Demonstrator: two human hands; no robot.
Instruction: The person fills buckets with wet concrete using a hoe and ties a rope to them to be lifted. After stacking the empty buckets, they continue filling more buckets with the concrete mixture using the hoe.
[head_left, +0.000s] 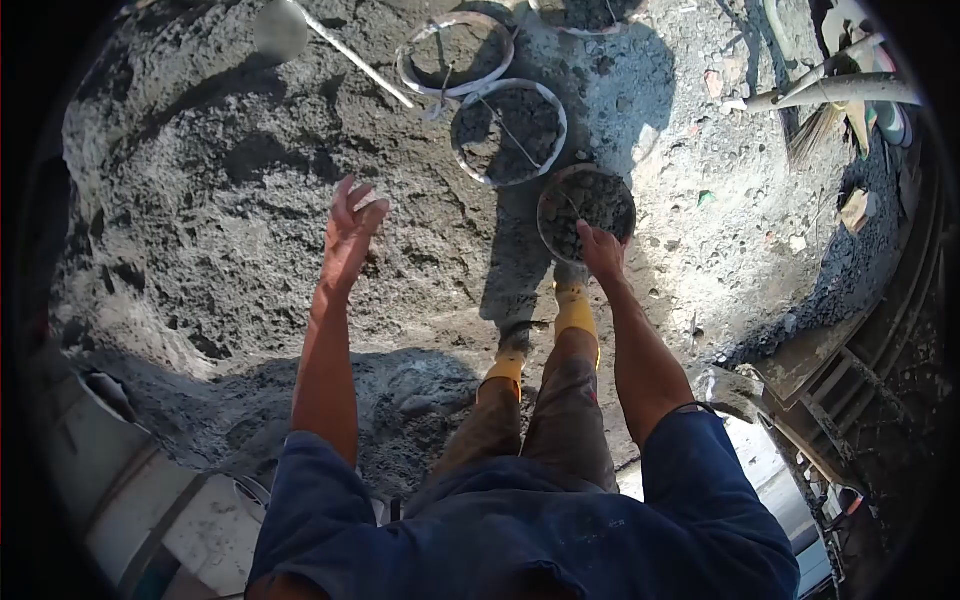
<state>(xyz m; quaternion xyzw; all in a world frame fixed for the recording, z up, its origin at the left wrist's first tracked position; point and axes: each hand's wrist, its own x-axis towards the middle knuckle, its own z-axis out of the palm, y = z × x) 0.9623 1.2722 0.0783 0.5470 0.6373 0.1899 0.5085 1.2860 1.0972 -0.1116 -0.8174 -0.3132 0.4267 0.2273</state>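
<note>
Several round buckets of grey wet mix stand near the top middle. My right hand (602,252) is closed at the near right rim of a dark bucket (592,205) filled with lumpy grey material, where its thin wire handle shows. Up and left of it is a white-rimmed bucket (508,133), and beyond that another white-rimmed bucket (455,55). My left hand (354,225) hangs over the grey mix (230,210), fingers apart and slightly bent, holding nothing.
A pale stick (355,58) lies on the mix at the upper left. At the right are poles (850,92), a brush (815,135) and a wooden frame (850,390). Yellow boots (575,310) stand just below the dark bucket. Another bucket (590,12) is cut off at the top edge.
</note>
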